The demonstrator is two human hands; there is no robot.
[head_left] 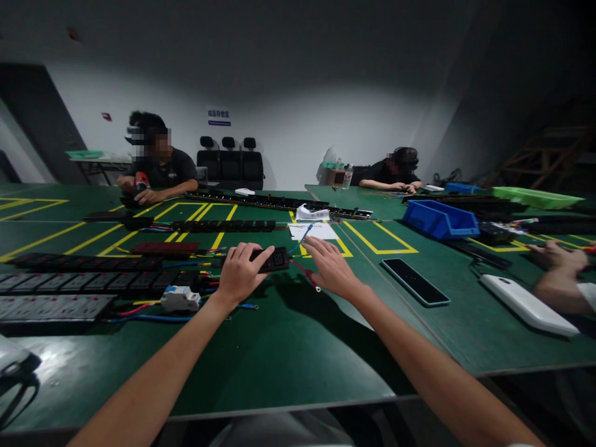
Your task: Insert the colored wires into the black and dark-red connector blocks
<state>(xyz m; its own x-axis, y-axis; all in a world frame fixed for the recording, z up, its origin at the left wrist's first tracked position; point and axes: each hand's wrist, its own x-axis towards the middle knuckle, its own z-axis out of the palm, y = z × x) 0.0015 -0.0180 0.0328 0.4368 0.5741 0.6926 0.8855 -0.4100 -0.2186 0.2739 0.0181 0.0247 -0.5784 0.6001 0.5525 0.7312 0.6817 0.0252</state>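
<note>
My left hand (243,272) is wrapped round a short black socket unit (278,259), thumb along its top. From the unit's right end come a blue wire (300,241), pointing up and right, and a red wire (302,272) with a ring terminal at its tip. Beside these wires is my right hand (331,267), its fingers close to the blue wire; whether they touch it is unclear. To the left, long socket strips (79,282) lie in rows, with a white breaker (180,299) among their wire ends.
A phone (414,282), a white power bank (528,305) and a blue bin (440,219) are on the right. White paper (314,231) lies ahead. Another person's hand (559,256) is at the right edge; two people sit across the green table (261,366).
</note>
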